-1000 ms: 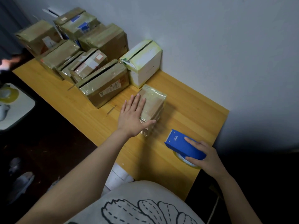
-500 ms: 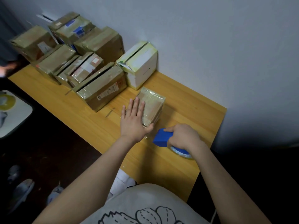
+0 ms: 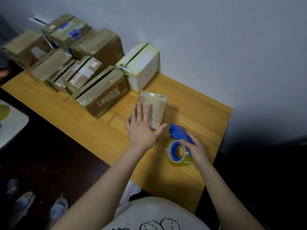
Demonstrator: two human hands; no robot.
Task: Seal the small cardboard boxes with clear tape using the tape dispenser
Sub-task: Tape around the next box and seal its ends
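Small cardboard box (image 3: 156, 107), wrapped in clear tape, is laid on the desk (image 3: 191, 110) just in front of a white box (image 3: 144, 70). It is pressed down by the left hand (image 3: 141, 130), whose fingers are kept straight and spread over its near end. Near its right corner, yet apart from it, the blue tape dispenser (image 3: 180, 132) with its tape roll (image 3: 176, 151) is gripped by the right hand (image 3: 196, 150).

small flat cardboard box (image 3: 154, 107): on wooden table (image 3: 182, 173) | blue plastic tape dispenser (image 3: 179, 132): just right, nearer | taped cardboard boxes (image 3: 103, 93): behind, left
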